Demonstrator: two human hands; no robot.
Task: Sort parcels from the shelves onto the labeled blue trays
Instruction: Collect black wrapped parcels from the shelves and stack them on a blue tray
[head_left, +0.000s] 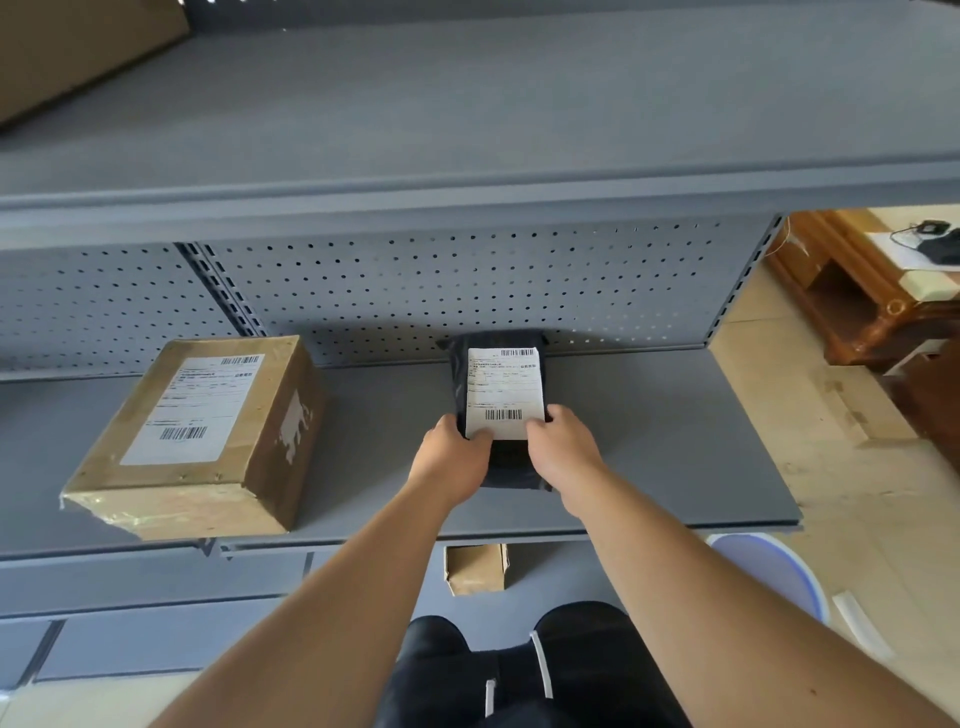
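Note:
A black soft parcel (503, 382) with a white barcode label lies on the grey middle shelf (649, 431), its far end against the perforated back panel. My left hand (457, 452) grips its near left edge and my right hand (558, 447) grips its near right edge, thumbs on the label. A taped brown cardboard box (197, 436) with a white shipping label sits on the same shelf to the left, apart from both hands. No blue tray shows in this view.
An upper grey shelf (467, 130) juts out overhead with a brown box (67, 47) at its far left. A small cardboard box (475, 569) sits on the lower shelf. A blue-and-white bucket (774, 566) and wooden furniture (857, 291) stand to the right.

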